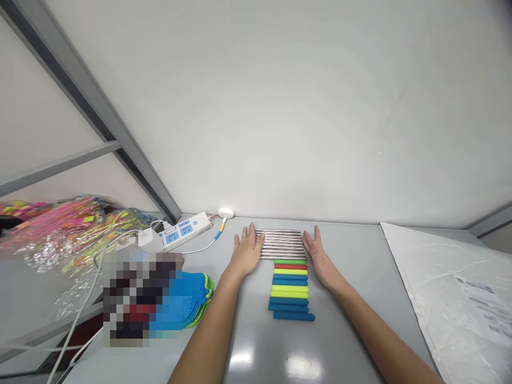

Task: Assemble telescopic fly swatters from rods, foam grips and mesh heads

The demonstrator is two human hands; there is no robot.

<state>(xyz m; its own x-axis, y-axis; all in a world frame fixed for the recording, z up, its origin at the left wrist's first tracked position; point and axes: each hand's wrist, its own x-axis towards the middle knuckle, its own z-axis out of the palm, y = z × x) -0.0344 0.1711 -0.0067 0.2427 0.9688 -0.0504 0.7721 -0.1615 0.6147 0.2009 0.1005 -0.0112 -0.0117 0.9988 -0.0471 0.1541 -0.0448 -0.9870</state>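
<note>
A row of thin shiny metal rods [280, 244] lies side by side on the grey table, their lengths running left to right. My left hand [248, 255] rests against the rods' left ends, fingers apart, with the thumb side over them. At the right ends stands my right hand [318, 256], fingers stretched out and touching or very close to the rods; it grips nothing. Just nearer to me, several coloured sticks lie parallel in a column: a green stick [290, 262] at the top, a red one [290, 266], yellow ones [290, 288] and blue ones [294, 316].
Left of my arm are blue and green mesh-like plastic pieces [192, 298] beside a pixelated patch. A white power strip [186, 230] with cables lies behind them, near a white oval device [226, 213]. Plastic-wrapped colourful items [96, 229] lie far left. A white mailing bag [448, 288] covers the right side.
</note>
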